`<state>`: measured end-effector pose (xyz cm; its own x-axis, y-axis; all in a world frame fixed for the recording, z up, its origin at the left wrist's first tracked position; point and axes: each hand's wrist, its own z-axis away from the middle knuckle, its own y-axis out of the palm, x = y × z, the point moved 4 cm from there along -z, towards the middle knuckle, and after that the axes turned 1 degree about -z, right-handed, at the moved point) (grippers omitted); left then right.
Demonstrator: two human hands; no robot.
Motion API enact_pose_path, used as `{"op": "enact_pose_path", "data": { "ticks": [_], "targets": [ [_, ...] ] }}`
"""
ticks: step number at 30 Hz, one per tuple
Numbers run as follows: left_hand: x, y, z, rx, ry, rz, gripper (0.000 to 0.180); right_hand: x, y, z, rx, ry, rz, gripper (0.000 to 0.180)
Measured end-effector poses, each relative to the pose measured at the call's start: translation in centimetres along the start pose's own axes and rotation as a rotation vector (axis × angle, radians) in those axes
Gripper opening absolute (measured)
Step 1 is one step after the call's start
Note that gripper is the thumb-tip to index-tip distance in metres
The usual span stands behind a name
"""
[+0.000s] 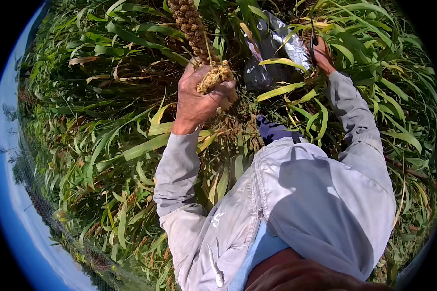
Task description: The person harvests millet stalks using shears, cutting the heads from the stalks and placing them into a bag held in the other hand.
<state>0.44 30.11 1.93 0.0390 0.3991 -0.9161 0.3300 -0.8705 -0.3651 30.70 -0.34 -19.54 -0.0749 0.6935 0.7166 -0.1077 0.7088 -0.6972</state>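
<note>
My left hand (pixel 194 94) is closed around yellowish millet heads (pixel 215 78), whose grainy ends bulge out of the fist. Just beyond its knuckles is a long brown millet head (pixel 188 24), thick and densely grained, reaching to the upper edge; I cannot tell whether the fist also holds its stem. Farther right, my right hand (pixel 323 56) grips a slim dark-handled tool (pixel 313 42). Leaves and the hand's angle hide its working end, so its exact kind is unclear. Beside that hand lies a crumpled silvery-white plastic bag (pixel 296 49), partly behind leaves.
Dense green and yellowing leaves (pixel 145 145) surround both arms. More brown seed heads (pixel 92 228) show among the plants at the left. A long yellow-green leaf (pixel 280 91) crosses in front of the bag. Netting (pixel 77 242) runs along the field's left edge.
</note>
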Motion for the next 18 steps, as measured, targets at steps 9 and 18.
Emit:
{"op": "enact_pose_path", "data": {
  "ticks": [9, 18],
  "targets": [
    [4.2, 8.3, -13.0, 0.077, 0.253, 0.006, 0.031, -14.1, 4.7, -5.5, 0.159, 0.519, -0.236, 0.056],
    [3.5, 14.6, -24.5, -0.164, 0.491, 0.111, 0.029, -8.0, 7.7, -2.1, 0.254, 0.435, 0.080, 0.041]
  ]
}}
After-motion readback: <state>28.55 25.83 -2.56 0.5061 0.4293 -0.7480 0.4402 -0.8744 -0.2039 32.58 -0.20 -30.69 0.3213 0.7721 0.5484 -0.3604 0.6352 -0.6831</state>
